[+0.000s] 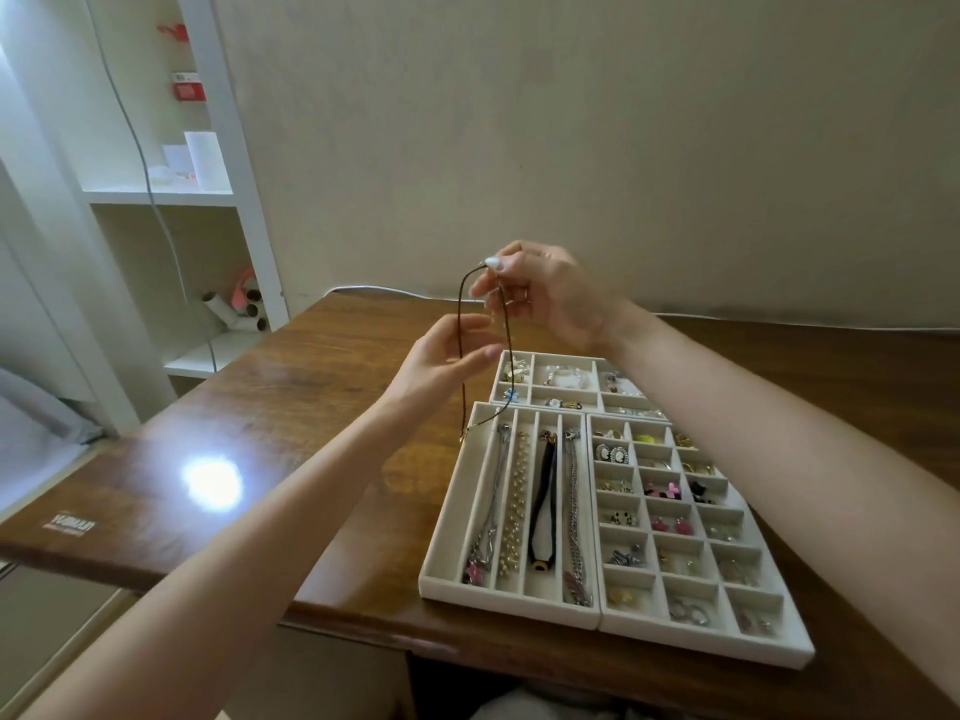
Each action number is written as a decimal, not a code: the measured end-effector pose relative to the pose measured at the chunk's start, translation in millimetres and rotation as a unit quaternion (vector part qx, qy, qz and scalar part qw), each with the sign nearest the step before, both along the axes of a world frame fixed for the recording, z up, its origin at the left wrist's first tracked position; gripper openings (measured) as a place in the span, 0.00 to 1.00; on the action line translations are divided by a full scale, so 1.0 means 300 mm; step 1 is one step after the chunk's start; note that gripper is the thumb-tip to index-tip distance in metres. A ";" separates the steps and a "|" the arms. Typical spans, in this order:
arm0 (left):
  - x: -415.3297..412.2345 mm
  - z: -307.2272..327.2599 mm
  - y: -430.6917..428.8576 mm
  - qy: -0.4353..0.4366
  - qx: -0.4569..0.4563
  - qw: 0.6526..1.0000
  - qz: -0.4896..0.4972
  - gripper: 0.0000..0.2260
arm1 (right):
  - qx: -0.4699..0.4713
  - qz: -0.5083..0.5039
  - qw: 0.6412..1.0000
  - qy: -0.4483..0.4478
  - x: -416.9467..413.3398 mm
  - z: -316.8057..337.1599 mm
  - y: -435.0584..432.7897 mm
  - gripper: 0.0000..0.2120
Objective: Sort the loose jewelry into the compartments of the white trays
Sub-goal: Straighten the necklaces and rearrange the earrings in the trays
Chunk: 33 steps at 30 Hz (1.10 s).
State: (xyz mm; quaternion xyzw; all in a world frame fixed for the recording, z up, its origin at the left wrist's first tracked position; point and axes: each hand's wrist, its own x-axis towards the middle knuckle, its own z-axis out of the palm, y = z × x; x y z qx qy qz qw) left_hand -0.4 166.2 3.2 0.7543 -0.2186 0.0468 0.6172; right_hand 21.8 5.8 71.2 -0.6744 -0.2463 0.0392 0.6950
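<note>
3 trays, 2 hands, 1 necklace

We read nothing legible: the white print on the desk, well left of the necklace tray, is too blurred.

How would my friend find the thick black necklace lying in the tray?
On the brown wooden table, find the near left white tray with long slots. The thick black band necklace lies in its fourth slot from the left, between a gold bead strand and a silver chain. Only it is black, ending in a yellow-and-black bead.
</note>
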 end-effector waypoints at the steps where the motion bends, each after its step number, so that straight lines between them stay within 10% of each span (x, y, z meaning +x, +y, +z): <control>1: -0.001 0.019 -0.010 -0.005 -0.009 1.000 -0.002 0.16 | -0.002 -0.004 1.000 0.003 0.002 -0.006 0.004 0.06; 33: -0.121 -0.077 0.067 -0.010 0.159 0.985 0.066 0.13 | -0.082 -0.330 0.939 0.055 0.132 -0.222 -0.160 0.04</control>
